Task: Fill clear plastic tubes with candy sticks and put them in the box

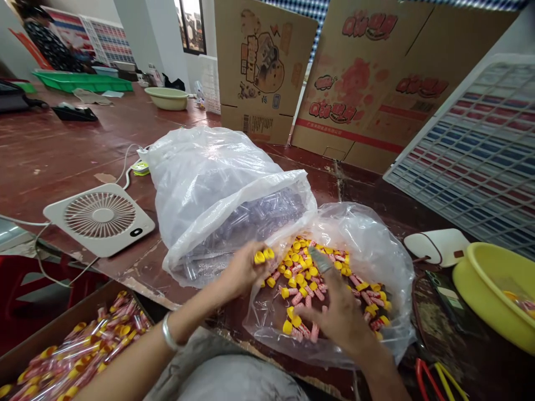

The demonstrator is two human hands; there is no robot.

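Note:
My left hand (246,270) is closed around a couple of small yellow-capped pieces (264,255), with their yellow ends showing at the fingertips. Over a clear plastic bag (359,223) spreads my right hand (338,303), its thumb and fingers apart and a grey cover on one fingertip. Beneath it, many short pink-patterned tubes with yellow caps (307,273) lie loose on the bag. Just beyond my left hand, a large whitish plastic sack (209,156) lies with its mouth toward me, full of clear plastic tubes (267,214).
A box of long clear tubes with yellow caps (83,351) sits at lower left. A flat white fan (102,217) lies on the red table. At right are a yellow basin (493,289), a phone (451,301) and scissors (434,379). Cardboard (267,67) stands behind; a person (54,42) sits far left.

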